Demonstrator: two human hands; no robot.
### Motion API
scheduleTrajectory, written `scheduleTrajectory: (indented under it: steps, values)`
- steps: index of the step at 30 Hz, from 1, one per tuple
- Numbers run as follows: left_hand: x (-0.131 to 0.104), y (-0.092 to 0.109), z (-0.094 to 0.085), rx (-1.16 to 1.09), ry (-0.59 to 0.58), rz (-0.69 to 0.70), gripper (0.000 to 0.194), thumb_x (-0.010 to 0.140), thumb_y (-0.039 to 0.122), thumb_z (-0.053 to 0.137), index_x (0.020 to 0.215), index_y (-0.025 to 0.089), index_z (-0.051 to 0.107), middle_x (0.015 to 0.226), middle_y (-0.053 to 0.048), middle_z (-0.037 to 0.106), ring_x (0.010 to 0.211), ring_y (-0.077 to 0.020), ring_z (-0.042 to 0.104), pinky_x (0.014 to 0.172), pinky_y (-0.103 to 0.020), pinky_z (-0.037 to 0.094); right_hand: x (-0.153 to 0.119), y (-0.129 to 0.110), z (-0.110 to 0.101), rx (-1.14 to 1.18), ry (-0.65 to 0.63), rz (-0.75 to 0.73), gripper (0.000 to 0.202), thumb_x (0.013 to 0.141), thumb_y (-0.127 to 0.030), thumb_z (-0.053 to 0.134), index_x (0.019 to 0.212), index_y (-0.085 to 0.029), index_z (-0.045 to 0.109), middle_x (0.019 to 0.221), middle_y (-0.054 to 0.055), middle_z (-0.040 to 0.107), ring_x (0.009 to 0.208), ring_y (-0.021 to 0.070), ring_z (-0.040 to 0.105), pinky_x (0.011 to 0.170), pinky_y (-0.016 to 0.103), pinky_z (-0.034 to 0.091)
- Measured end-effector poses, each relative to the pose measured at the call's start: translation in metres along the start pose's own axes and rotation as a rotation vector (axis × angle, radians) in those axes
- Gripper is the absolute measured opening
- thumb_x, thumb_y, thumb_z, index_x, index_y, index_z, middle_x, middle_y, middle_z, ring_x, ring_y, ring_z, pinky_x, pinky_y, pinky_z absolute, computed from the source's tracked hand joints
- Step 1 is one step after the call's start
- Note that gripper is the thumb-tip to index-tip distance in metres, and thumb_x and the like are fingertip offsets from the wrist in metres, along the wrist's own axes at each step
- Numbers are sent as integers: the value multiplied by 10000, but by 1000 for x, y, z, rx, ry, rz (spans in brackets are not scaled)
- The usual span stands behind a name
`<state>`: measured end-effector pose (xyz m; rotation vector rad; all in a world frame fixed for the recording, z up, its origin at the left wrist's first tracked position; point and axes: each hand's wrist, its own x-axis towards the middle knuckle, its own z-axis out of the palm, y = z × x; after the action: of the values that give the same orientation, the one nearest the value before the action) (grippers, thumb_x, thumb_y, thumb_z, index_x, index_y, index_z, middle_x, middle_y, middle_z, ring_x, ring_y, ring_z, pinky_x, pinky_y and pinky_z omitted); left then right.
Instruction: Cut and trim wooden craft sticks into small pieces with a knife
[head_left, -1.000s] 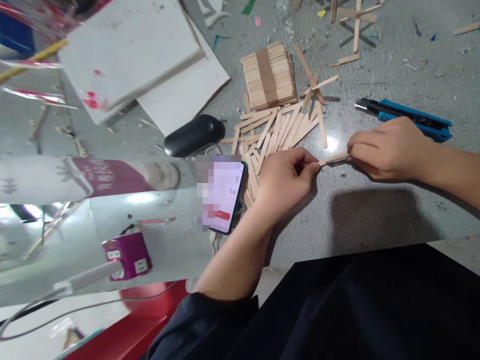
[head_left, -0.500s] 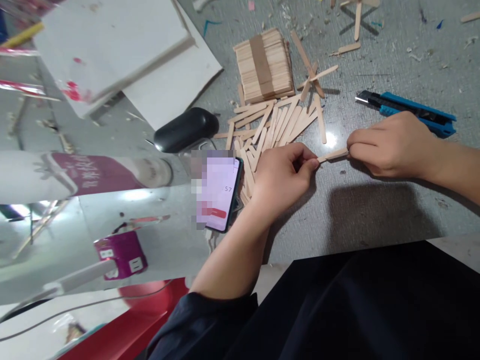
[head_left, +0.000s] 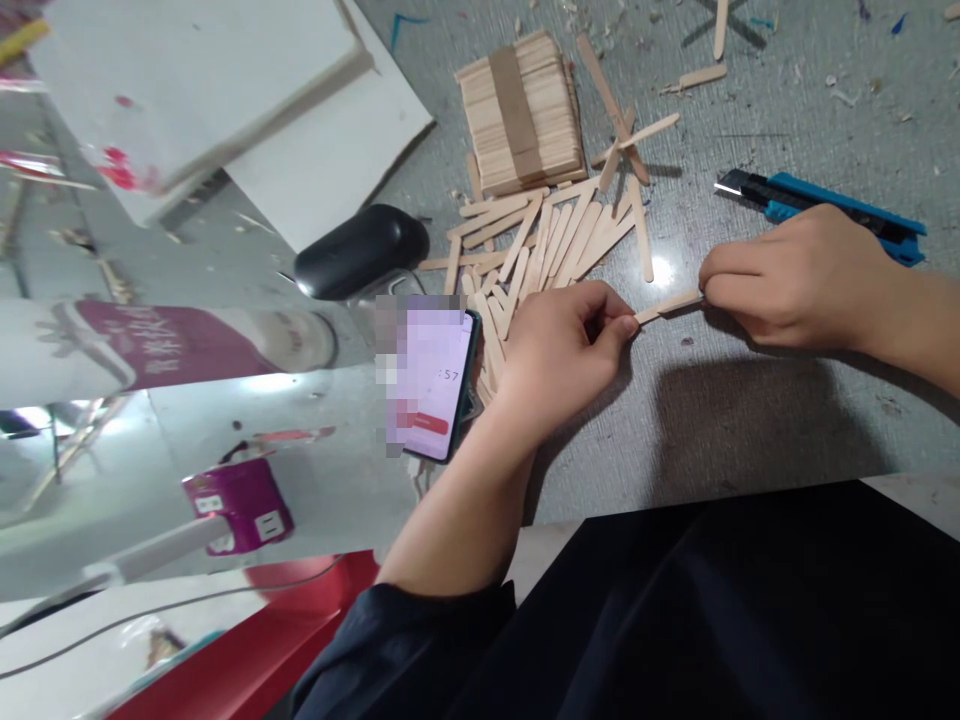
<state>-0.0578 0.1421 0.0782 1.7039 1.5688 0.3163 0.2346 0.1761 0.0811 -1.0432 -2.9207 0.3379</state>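
Note:
A wooden craft stick (head_left: 679, 303) stretches between my two hands just above the grey table, with a visible step or break partway along it. My left hand (head_left: 574, 345) pinches its left end between thumb and forefinger. At the other end, the curled fingers of my right hand (head_left: 787, 280) grip it, and they hide that tip. Behind my right hand lies a blue utility knife (head_left: 825, 205) with its blade out. Loose craft sticks (head_left: 559, 240) are spread in a pile beyond my left hand. A paper-banded bundle of craft sticks (head_left: 525, 115) rests behind the pile.
Crossed sticks (head_left: 626, 135) stand beside the bundle. Left of my forearm are a phone (head_left: 431, 385), a black case (head_left: 364, 250) and a purple power socket (head_left: 244, 510). A white bottle with a maroon label (head_left: 187, 345) and white boards (head_left: 210, 90) lie farther left.
My right hand has shifted slightly rightward, and a little more of the stick shows between my hands. My left hand keeps its pinch. The whole view has shifted a little.

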Motion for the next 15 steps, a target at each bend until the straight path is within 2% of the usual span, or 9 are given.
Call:
scheduleTrajectory:
  steps: [3, 6, 8, 11, 15]
  values:
    - [0, 0, 0, -1, 5, 2, 159, 994, 304, 786, 844, 251, 781, 766, -12, 799, 729, -212, 663, 704, -390, 436, 0, 0, -1, 12, -25, 15, 334, 1156, -199, 541, 1049, -250, 853, 1145, 69, 882, 752, 205, 520, 737, 436, 163]
    - [0, 0, 1, 6, 8, -1, 164, 995, 314, 781, 844, 251, 770, 767, -14, 798, 732, -213, 674, 712, -394, 434, -1, 3, 0, 10, -24, 1, 332, 1160, -207, 543, 1042, -247, 850, 1148, 62, 899, 735, 201, 489, 720, 431, 170]
    - [0, 0, 2, 3, 18, -2, 161, 992, 316, 784, 845, 251, 769, 770, -17, 797, 736, -215, 677, 714, -394, 435, -2, 4, 3, 18, 41, 14, 323, 1175, -261, 545, 1045, -235, 840, 1159, 74, 909, 722, 202, 481, 705, 422, 185]
    - [0, -1, 4, -1, 60, 3, 140, 993, 309, 781, 867, 249, 774, 804, -24, 813, 754, -215, 684, 720, -392, 440, -5, 0, 10, 80, 165, 130, 331, 1191, -358, 551, 1087, -222, 834, 1146, 113, 893, 767, 227, 578, 709, 406, 227]
    - [-5, 1, 12, 36, 107, 18, 127, 1022, 333, 757, 923, 257, 780, 834, -30, 825, 765, -218, 685, 718, -390, 432, -12, -21, 14, 204, 205, 258, 284, 1178, -357, 577, 1075, -242, 814, 1013, 113, 838, 852, 277, 666, 711, 397, 283]
